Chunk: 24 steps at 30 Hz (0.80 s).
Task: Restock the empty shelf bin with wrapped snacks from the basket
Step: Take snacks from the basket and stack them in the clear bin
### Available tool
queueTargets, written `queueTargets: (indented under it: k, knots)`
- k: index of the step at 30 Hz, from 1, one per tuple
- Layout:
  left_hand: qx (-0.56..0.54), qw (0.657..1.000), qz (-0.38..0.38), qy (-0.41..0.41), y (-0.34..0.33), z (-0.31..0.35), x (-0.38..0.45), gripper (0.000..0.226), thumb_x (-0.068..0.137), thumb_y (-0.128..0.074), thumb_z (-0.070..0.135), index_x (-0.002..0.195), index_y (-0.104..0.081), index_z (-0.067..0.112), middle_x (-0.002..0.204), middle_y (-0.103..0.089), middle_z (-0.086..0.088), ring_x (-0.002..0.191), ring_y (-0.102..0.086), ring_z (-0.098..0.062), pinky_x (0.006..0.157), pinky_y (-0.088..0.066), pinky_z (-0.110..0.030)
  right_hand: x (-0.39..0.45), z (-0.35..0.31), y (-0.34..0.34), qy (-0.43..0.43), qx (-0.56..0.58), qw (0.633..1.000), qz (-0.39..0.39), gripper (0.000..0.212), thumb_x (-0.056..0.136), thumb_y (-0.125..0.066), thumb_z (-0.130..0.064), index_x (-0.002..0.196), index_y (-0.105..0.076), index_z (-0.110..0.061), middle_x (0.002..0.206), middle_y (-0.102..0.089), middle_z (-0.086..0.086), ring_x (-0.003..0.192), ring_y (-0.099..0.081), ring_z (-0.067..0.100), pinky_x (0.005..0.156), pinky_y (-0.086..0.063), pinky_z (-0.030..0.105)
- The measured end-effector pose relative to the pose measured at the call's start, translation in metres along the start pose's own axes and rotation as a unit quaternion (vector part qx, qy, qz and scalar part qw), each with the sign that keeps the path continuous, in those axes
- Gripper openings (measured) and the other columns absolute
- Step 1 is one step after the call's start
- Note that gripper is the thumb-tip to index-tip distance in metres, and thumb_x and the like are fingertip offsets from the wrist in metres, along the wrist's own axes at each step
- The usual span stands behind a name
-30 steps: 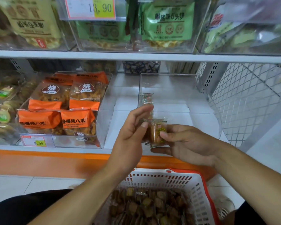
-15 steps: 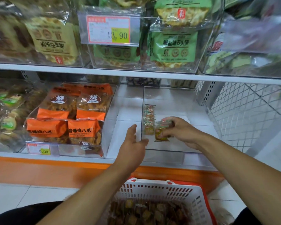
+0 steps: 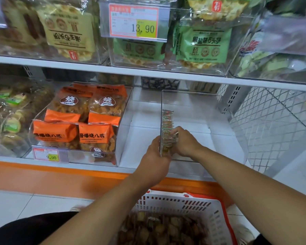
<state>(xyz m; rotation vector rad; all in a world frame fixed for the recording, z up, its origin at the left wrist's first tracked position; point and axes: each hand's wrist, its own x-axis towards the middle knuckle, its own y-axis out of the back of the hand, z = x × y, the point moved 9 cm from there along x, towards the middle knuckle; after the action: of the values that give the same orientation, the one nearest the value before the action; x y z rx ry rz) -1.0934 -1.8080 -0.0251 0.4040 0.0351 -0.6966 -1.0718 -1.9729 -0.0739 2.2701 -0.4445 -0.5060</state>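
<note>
A clear plastic shelf bin (image 3: 217, 110) stands on the lower shelf, right of centre. A short row of small wrapped snacks (image 3: 167, 121) stands on edge along the inside of its left wall. My right hand (image 3: 185, 143) is inside the bin and holds a wrapped snack against the front end of that row. My left hand (image 3: 153, 156) is outside the bin at its front left corner, fingers resting against the wall. Below, a white basket with a red rim (image 3: 182, 203) holds several more brown wrapped snacks (image 3: 166, 228).
A bin of orange snack bags (image 3: 81, 128) sits to the left, with a bare strip of white shelf (image 3: 141, 138) between the two bins. A wire mesh panel (image 3: 276, 124) closes the right side. The upper shelf (image 3: 148, 73) overhangs with green and beige packets.
My right hand has carried the snack into the bin and set it against the row at the left wall. My left hand has moved up to the bin's front left corner.
</note>
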Motion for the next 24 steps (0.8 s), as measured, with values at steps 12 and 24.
queueTargets:
  k: [12,24]
  knots:
    - [0.044,0.999,-0.003,-0.009,0.002,-0.002,-0.001,0.059,0.103,-0.049,0.019,0.154,-0.028,0.041,0.14,-0.056,0.001,0.108,-0.06,-0.021,0.088,-0.047,-0.028,0.009,0.009,-0.011,-0.101,0.081,0.991,-0.045,0.11,0.066,-0.086,0.002,0.155,-0.024,-0.014,0.144,-0.053,0.01,0.127,-0.053,0.027,0.104,-0.049,0.039]
    - [0.064,0.993,0.094,-0.007,0.025,-0.005,-0.023,0.061,0.091,-0.053,0.0,0.147,-0.041,0.019,0.151,-0.04,-0.008,0.134,-0.045,-0.028,0.11,-0.041,-0.043,-0.034,-0.025,0.056,0.008,0.147,0.983,0.106,0.063,0.075,-0.084,-0.005,0.13,-0.059,-0.023,0.122,-0.062,0.003,0.104,-0.064,0.02,0.075,-0.051,0.026]
